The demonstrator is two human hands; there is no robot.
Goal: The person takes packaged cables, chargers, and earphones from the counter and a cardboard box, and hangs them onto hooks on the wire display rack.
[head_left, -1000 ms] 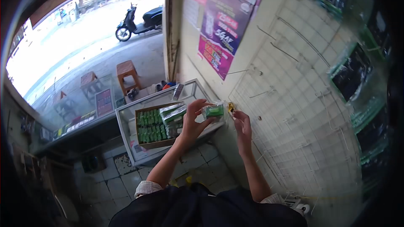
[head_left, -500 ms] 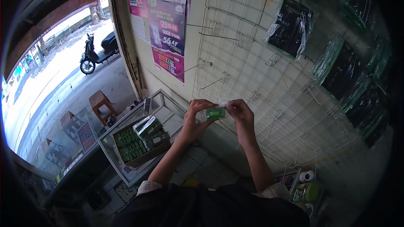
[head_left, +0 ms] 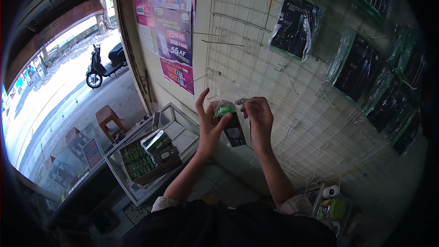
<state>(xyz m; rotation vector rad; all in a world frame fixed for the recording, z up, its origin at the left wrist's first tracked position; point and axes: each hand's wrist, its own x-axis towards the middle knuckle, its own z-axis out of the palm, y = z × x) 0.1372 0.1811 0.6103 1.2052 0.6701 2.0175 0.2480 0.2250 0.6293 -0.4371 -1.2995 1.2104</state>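
In front of the wire grid, both hands hold a slim black and green package in clear plastic (head_left: 234,132). My left hand (head_left: 208,126) grips its green upper end, the thumb pressed on the front and one finger raised away from it. On the other side, my right hand (head_left: 259,121) is closed with its fingertips pinched at the clear plastic by the package's top. The loose plastic stands up above the package, between the hands. The package's black lower part hangs below the fingers.
The wire display grid (head_left: 242,27) with hooks covers the wall ahead. Several black packets hang there, including one packet (head_left: 292,29). At the left, an open carton (head_left: 157,171) of green packages stands on a glass display case (head_left: 137,194). A wooden stool (head_left: 109,118) stands by the doorway.
The package has tipped so its black front hangs down into view. One finger of my left hand has lifted off it, and the plastic stands higher. My view has turned slightly right.
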